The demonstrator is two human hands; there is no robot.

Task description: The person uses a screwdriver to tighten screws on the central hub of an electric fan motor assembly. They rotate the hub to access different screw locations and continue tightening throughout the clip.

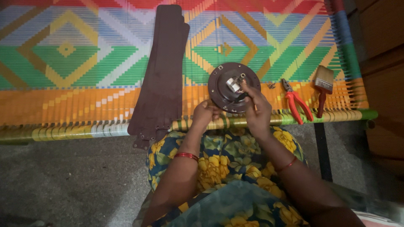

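motor: round dark-brown metal fan motor housing (229,87), semi-gloss painted, shiny bare metal hub at centre
blades: long brown fan blades (162,71) at 9 o'clock of motor, smooth, matt
pliers: red plastic-handled pliers (296,101) at 3 o'clock, glossy grips
brush: wooden-handled paintbrush (323,86), bristles pale
cot: multicolour woven strap cot surface (84,63), ribbed weave

Dark brown fan motor (229,86) and blades (162,71); red-handled pliers (296,103); woven cot (84,63) (rainbow diamond pattern).

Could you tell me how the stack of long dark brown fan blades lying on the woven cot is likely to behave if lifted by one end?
The stack of long dark brown fan blades looks thin and flat, so probably stiff yet slightly springy. The blades seem loosely piled and fanned at the near end, so they would likely slide apart. Their ends overhang the colourful woven cot, making tipping plausible.
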